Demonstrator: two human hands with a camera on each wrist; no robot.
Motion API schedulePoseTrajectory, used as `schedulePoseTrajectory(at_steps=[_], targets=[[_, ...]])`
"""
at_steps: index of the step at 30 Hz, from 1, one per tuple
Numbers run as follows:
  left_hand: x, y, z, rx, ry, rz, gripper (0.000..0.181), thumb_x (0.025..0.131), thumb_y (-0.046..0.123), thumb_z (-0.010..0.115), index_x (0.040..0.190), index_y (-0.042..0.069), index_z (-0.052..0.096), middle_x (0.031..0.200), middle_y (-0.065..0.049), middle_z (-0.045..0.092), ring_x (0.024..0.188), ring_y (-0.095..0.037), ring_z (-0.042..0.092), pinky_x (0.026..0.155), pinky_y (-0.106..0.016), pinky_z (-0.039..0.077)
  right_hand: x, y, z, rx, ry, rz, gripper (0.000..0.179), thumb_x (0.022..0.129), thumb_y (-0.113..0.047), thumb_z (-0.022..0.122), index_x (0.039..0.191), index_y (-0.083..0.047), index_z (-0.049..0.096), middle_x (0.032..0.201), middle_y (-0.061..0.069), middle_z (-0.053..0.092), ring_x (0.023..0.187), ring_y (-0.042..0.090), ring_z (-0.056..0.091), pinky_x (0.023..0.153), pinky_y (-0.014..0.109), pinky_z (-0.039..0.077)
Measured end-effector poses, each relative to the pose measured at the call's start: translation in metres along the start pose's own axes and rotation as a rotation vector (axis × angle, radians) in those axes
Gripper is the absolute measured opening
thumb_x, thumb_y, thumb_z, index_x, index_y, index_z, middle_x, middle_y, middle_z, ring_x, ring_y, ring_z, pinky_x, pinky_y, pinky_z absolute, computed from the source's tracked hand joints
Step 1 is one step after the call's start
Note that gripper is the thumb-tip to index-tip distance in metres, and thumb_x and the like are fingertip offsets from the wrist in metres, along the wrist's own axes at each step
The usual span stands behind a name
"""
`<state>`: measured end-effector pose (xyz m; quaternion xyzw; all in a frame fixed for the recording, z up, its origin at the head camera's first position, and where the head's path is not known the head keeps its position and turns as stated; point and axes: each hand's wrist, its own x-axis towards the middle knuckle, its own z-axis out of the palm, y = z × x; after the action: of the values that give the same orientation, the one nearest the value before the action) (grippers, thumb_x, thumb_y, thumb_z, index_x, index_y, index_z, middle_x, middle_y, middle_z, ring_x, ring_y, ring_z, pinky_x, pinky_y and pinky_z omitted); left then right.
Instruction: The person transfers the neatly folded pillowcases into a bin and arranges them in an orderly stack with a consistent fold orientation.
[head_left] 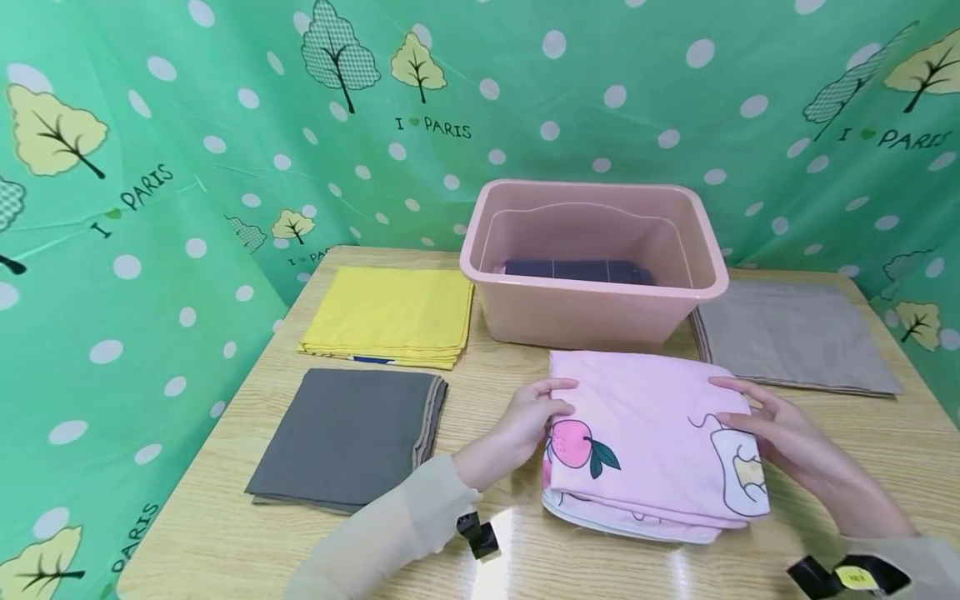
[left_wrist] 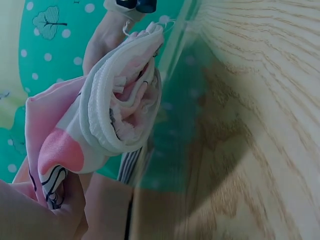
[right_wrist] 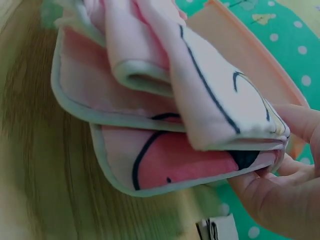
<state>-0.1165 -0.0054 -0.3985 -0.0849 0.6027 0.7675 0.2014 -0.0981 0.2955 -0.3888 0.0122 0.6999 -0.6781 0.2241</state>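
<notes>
A folded pink blanket (head_left: pixel 645 425), printed with a peach and a white cartoon figure, is held between both hands near the front of the table. My left hand (head_left: pixel 528 421) grips its left edge, fingers on top. At the right edge, my right hand (head_left: pixel 776 425) pinches the layers between thumb and fingers. White-trimmed folded layers of the blanket (left_wrist: pixel 122 107) show in the left wrist view. In the right wrist view, loose layers hang apart from the fingers (right_wrist: pixel 295 122).
Behind the blanket stands a pink plastic bin (head_left: pixel 577 312) with a dark navy folded cloth (head_left: pixel 577 271) inside. Folded yellow cloth (head_left: pixel 393 312) and dark grey cloth (head_left: pixel 345 433) lie on the left, a taupe cloth (head_left: pixel 795 333) on the right. A green patterned curtain (head_left: pixel 525 100) closes the back.
</notes>
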Motion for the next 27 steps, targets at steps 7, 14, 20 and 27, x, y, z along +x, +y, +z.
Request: schedulePoseTrajectory(at_steps=[7,14,20,27], targets=[[-0.006,0.007,-0.012,0.008,0.001,0.001,0.038,0.075,-0.008,0.055,0.112,0.000,0.059,0.101,-0.009,0.061,0.081,-0.010,0.056,0.067,-0.019,0.046,0.003,-0.006,0.011,-0.022,0.013,0.009,0.040,0.087,-0.007,0.054,0.107,-0.042,0.053,0.083,-0.002,0.067,0.070,0.013,0.062,0.059,0.030,0.050],[-0.012,0.015,-0.022,0.028,0.008,-0.012,0.037,0.076,-0.008,0.054,0.112,0.000,0.059,0.099,-0.007,0.060,0.078,-0.009,0.055,0.064,-0.018,0.045,0.006,-0.013,0.022,-0.009,0.020,0.017,0.039,0.086,-0.009,0.056,0.107,-0.041,0.053,0.084,-0.003,0.066,0.072,0.014,0.063,0.061,0.030,0.050],[-0.015,0.021,-0.031,0.041,0.007,-0.014,0.038,0.076,-0.008,0.054,0.113,-0.001,0.057,0.105,-0.009,0.058,0.080,-0.010,0.054,0.065,-0.018,0.045,0.007,-0.020,0.031,-0.078,0.031,0.041,0.039,0.086,-0.013,0.057,0.115,-0.037,0.046,0.086,-0.003,0.066,0.073,0.014,0.063,0.064,0.030,0.050],[-0.019,0.031,-0.038,0.061,-0.007,-0.010,0.039,0.076,-0.007,0.054,0.115,-0.002,0.055,0.099,-0.007,0.059,0.073,-0.008,0.054,0.061,-0.018,0.045,0.008,-0.029,0.037,-0.113,0.024,0.020,0.041,0.086,-0.015,0.058,0.120,-0.033,0.044,0.089,-0.004,0.065,0.078,0.012,0.062,0.067,0.029,0.050]])
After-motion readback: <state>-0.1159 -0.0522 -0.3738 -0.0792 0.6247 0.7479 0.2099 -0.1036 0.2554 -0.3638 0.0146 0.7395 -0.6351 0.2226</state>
